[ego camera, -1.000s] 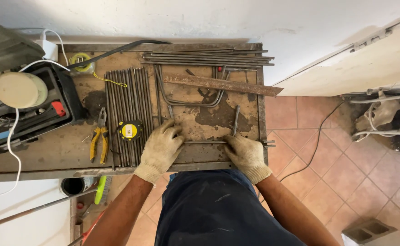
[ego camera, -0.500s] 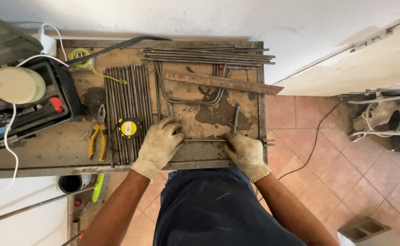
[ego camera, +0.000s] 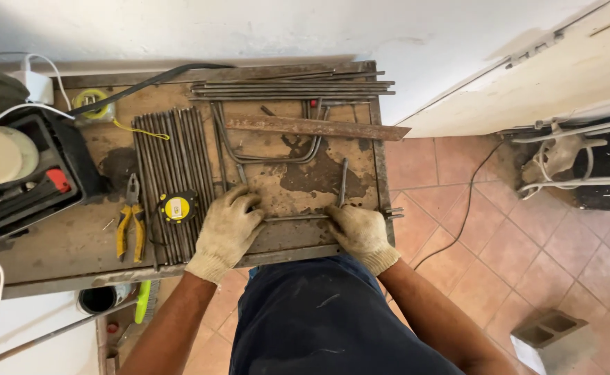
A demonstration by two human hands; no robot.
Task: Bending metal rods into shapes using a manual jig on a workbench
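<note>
Gloved left hand (ego camera: 227, 228) and right hand (ego camera: 356, 231) each close around one end of a thin steel rod (ego camera: 295, 218) on the desk (ego camera: 62, 239). A yellow round-labelled tape measure (ego camera: 176, 207) sits just left.

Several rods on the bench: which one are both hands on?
The bent rod along the bench's near edge: left hand and right hand grip its two ends. The straight rod bundle and far-edge rods lie untouched.

Single head-worn view, looking steeply down from above person's torso. Faces workbench (ego camera: 55, 250) against white wall (ego camera: 416, 28), bench at arm's reach. Frame takes in tiled floor (ego camera: 527, 250) at right. No second view.
</note>
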